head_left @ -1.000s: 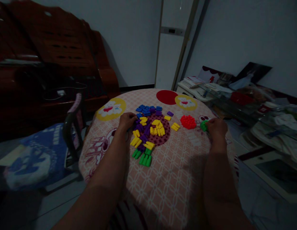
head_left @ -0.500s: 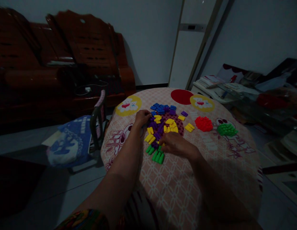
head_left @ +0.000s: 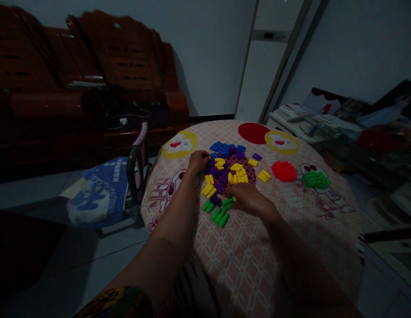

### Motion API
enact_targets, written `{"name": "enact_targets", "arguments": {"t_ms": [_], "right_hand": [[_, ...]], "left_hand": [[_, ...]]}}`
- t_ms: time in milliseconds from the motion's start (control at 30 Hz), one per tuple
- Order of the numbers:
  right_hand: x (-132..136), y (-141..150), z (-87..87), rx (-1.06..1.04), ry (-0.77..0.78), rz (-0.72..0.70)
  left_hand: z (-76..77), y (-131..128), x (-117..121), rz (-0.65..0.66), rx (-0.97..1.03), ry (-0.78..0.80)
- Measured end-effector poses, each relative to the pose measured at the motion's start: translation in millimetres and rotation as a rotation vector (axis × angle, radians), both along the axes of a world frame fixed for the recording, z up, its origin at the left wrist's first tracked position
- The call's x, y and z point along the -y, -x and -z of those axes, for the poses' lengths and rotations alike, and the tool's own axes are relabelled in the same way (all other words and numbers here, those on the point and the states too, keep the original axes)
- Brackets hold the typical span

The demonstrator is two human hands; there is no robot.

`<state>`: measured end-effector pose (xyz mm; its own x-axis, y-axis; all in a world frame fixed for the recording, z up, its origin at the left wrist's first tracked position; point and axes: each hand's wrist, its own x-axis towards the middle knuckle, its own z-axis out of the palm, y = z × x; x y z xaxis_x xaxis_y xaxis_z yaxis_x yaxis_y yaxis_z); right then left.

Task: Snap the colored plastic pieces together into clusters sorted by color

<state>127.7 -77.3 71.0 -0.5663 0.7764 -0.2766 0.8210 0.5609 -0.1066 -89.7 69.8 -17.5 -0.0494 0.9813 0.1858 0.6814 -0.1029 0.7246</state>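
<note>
touching a yellow piece, the right hand curled, grip opening unclear

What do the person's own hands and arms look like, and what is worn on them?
The left hand and right hand wear no gloves. Both forearms are bare. A dark sleeve patterned in green, orange and red shows by the left elbow.

On the table, left of centre, a loose spread of pieces; to its right, first a compact heap, then an outer heap. Left of the table, a chair with a cloth on the seat. Far left, a settee; far beyond the table, a tall unit; far right, papers on a cabinet.
</note>
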Motion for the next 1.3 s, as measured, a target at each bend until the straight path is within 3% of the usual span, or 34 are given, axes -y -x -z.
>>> {"name": "enact_targets", "arguments": {"t_ms": [200,333,500,600,733,867,1100,1200,1300], "right_hand": [[-12.2,-13.7,4.3,-0.099,0.004,0.03],[-14.7,-21.3,3.5,-0.287,0.016,0.04],[-14.2,-30.7,-1.0,-0.628,0.25,0.146],[-16.8,-32.3,-1.1,-0.727,0.302,0.192],[-25.1,-36.9,-1.7,-0.741,0.141,0.2],[-36.7,-64.0,-6.4,-0.817,0.03,0.288],[-39.3,-168.7,-23.2,-0.74,-0.401,0.86],[-29.4,-216.9,-20.3,-0.605,-0.55,1.09],[-22.0,-249.7,-9.6,-0.412,-0.599,1.183]], "left_hand": [[2.2,0.3,-1.6,-0.014,0.003,0.004],[0.5,0.5,-0.4,-0.012,-0.017,-0.001],[-2.4,-0.4,0.9,-0.026,-0.023,0.02],[-4.0,-1.2,2.1,-0.025,-0.026,0.023],[-4.2,-1.3,1.8,-0.02,-0.029,0.011],[-2.2,0.9,-2.1,-0.03,-0.041,0.006],[-0.9,2.6,-4.8,-0.029,-0.043,0.023],[-1.9,1.7,-3.8,-0.038,-0.035,0.021],[-3.1,1.5,-3.1,-0.041,-0.037,0.017]]}}
